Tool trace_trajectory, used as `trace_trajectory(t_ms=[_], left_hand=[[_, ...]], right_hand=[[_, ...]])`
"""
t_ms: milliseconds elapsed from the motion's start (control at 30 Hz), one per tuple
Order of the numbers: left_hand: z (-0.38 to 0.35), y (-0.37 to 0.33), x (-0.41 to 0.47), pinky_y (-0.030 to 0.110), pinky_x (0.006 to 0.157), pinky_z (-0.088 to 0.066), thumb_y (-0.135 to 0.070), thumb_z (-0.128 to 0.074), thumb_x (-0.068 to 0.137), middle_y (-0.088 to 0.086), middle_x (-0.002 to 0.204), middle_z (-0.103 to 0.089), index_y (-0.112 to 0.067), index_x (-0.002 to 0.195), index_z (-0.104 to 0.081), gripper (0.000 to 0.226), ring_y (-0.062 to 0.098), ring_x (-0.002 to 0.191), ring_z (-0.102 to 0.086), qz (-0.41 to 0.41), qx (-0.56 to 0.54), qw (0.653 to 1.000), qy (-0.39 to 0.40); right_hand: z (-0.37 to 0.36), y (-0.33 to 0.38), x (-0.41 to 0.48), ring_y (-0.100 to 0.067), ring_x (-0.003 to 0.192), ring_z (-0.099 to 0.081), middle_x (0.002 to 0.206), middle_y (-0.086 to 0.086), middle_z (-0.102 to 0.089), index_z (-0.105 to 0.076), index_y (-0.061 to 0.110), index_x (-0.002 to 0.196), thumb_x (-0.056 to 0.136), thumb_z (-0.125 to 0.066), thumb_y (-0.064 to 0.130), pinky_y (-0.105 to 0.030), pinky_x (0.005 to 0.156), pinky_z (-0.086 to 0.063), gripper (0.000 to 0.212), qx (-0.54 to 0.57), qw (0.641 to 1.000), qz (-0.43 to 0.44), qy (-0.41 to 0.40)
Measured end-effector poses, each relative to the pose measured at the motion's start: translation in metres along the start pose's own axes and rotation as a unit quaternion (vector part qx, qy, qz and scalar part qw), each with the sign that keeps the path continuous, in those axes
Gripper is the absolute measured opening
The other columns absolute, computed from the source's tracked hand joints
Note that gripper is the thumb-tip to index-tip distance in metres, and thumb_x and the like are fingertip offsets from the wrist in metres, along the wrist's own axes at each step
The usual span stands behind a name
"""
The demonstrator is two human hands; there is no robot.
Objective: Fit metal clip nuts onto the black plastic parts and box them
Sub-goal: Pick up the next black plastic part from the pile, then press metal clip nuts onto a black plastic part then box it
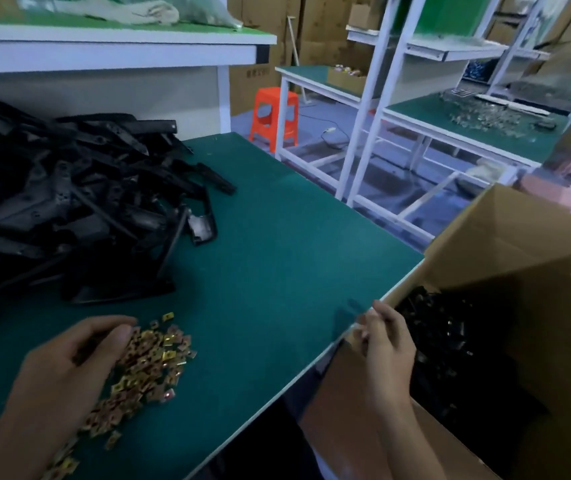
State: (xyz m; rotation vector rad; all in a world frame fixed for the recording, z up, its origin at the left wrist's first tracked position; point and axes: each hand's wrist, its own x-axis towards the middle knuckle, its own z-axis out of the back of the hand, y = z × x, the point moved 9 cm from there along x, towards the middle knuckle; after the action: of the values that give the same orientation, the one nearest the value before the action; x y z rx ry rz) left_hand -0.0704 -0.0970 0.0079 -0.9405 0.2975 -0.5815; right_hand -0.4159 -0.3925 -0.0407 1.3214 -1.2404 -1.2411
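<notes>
I note the left hand curled over the clip nuts heaped on the green tabletop, its grip unreadable, black plastic parts piled beyond that heap and more inside the cardboard box right of it, where the right hand hovers, grip too blurred to tell.

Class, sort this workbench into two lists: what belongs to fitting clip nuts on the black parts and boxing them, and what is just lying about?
In the job: clip nuts, black plastic parts, cardboard box, left hand at the nuts, right hand by the box.
Lying about: orange stool, plastic bag on the shelf, loose bits on the neighbouring bench.
</notes>
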Motion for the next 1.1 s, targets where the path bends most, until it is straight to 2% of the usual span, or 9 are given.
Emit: trace_trajectory(t_ms=[200,333,500,633,767,867,933,1033,1100], left_hand=[[-0.001,-0.010,-0.003,0.023,0.076,-0.048,-0.042,-0.061,0.095,-0.037,0.096,-0.065,-0.055,0.093,-0.067,0.015,-0.012,0.089,-0.060,0.015,-0.025,1.000,-0.005],[0.012,0.002,-0.014,0.020,0.077,-0.048,-0.039,-0.061,0.097,-0.035,0.097,-0.065,-0.046,0.096,-0.068,0.010,-0.010,0.092,-0.061,0.013,-0.018,0.999,-0.035],[0.031,0.008,-0.035,0.006,0.069,-0.043,-0.036,-0.060,0.098,-0.035,0.098,-0.066,-0.042,0.098,-0.070,0.012,-0.011,0.092,-0.062,0.023,-0.016,0.997,-0.072],[0.052,0.028,-0.050,0.009,0.071,-0.044,-0.035,-0.060,0.098,-0.036,0.096,-0.065,-0.043,0.097,-0.070,0.013,-0.011,0.090,-0.061,0.065,-0.013,0.994,-0.091],[0.071,0.035,-0.057,0.012,0.063,-0.044,-0.044,-0.058,0.096,-0.026,0.086,-0.069,-0.041,0.095,-0.071,0.013,-0.004,0.071,-0.061,0.085,-0.049,0.985,-0.145],[0.070,0.034,-0.054,0.032,0.082,-0.056,-0.070,-0.051,0.080,-0.015,0.100,-0.073,-0.039,0.115,-0.066,0.049,0.005,0.084,-0.069,0.131,-0.201,0.959,-0.152],[0.049,0.026,-0.046,0.040,0.081,-0.059,-0.077,-0.051,0.073,-0.006,0.113,-0.073,-0.038,0.125,-0.062,0.065,0.018,0.091,-0.072,0.165,-0.354,0.918,-0.061],[0.025,0.007,-0.041,0.031,0.065,-0.057,-0.044,-0.066,0.089,0.007,0.100,-0.075,-0.029,0.122,-0.068,0.036,0.022,0.081,-0.069,0.160,-0.442,0.883,0.008],[0.017,0.010,-0.040,0.027,0.063,-0.057,-0.007,-0.065,0.094,0.008,0.086,-0.073,-0.023,0.119,-0.067,0.030,0.020,0.075,-0.068,0.174,-0.453,0.873,-0.041]], right_hand=[[-0.155,0.020,-0.073,-0.005,0.067,-0.061,0.077,0.011,-0.069,-0.071,0.030,0.097,0.094,-0.065,0.027,-0.017,0.065,-0.047,0.007,-0.146,0.932,0.163,0.290],[-0.262,0.026,-0.107,-0.003,0.087,-0.062,0.092,0.015,-0.069,-0.070,0.031,0.110,0.096,-0.063,0.033,-0.023,0.079,-0.050,0.016,-0.279,0.810,0.268,0.441],[-0.342,-0.006,-0.117,-0.032,0.124,-0.050,0.132,-0.007,-0.058,-0.051,0.023,0.142,0.099,-0.061,0.042,-0.042,0.101,-0.042,0.048,-0.507,0.625,0.363,0.469],[-0.338,-0.005,-0.124,-0.027,0.104,-0.059,0.102,-0.002,-0.058,-0.064,0.016,0.123,0.101,-0.061,0.035,-0.034,0.079,-0.042,0.029,-0.420,0.671,0.323,0.519],[-0.301,0.026,-0.124,-0.012,0.081,-0.065,0.083,0.011,-0.068,-0.065,0.037,0.107,0.101,-0.060,0.034,-0.027,0.072,-0.050,0.009,-0.287,0.737,0.277,0.545],[-0.264,0.053,-0.144,0.002,0.101,-0.065,0.108,0.022,-0.069,-0.069,0.037,0.124,0.098,-0.066,0.011,-0.014,0.086,-0.049,0.037,-0.240,0.716,0.344,0.558],[-0.242,0.057,-0.160,-0.001,0.101,-0.062,0.113,0.019,-0.062,-0.070,0.032,0.127,0.089,-0.069,-0.007,-0.012,0.081,-0.046,0.055,-0.245,0.693,0.381,0.561],[-0.218,0.056,-0.166,-0.003,0.104,-0.059,0.112,0.017,-0.057,-0.069,0.031,0.130,0.079,-0.073,-0.019,-0.009,0.079,-0.041,0.072,-0.234,0.714,0.392,0.531],[-0.206,0.047,-0.155,-0.007,0.103,-0.062,0.112,0.014,-0.063,-0.060,0.045,0.135,0.084,-0.074,-0.010,-0.012,0.082,-0.044,0.076,-0.126,0.796,0.263,0.530]])
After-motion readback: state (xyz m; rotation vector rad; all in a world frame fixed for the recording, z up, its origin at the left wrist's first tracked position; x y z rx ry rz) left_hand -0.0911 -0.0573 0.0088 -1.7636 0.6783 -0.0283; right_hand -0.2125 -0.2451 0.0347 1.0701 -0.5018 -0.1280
